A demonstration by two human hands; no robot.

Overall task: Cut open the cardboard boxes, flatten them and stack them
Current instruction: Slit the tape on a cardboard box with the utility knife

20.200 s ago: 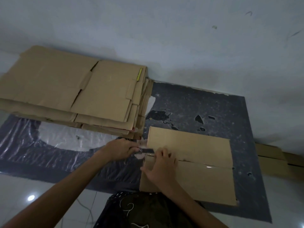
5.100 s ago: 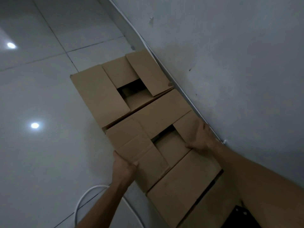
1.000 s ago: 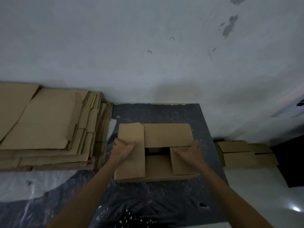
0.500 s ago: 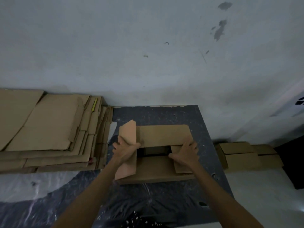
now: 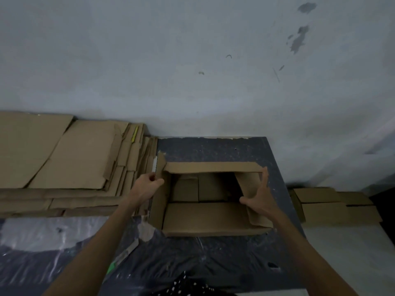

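**Desk:** Setting first.

**Operator:** A pale, stained wall (image 5: 192, 60) fills the upper view. At its foot a dark speckled mat (image 5: 213, 149) lies on the floor, with crumpled clear film (image 5: 38, 233) over its near left part.

**Desk:** Left side?

**Operator:** I note a stack of flattened cardboard (image 5: 74, 159) against the wall, just beside the mat's left edge. A yellow strip (image 5: 134, 133) shows among its layers. Nearer me, a cardboard scrap (image 5: 126, 253) with a green patch lies on the mat.

**Desk:** The box and your grips?

**Operator:** The open box (image 5: 205, 218) sits on the mat at centre, mouth up, its inside in shadow. My left grip (image 5: 147, 184) is curled round the upper edge of the left flap (image 5: 159, 201), which stands raised. The far flap (image 5: 213, 167) shows as a narrow band along the back edge. My right grip (image 5: 258, 199) is spread wide with its fingers straight, laid against the right flap (image 5: 248, 184), which tilts over the opening. I see it clasping nothing.

**Desk:** Right of that?

**Operator:** More cardboard boxes (image 5: 331, 208) lie on the floor by the wall, just beside the mat's right edge. A dark dotted garment (image 5: 186, 285) shows at the bottom edge.
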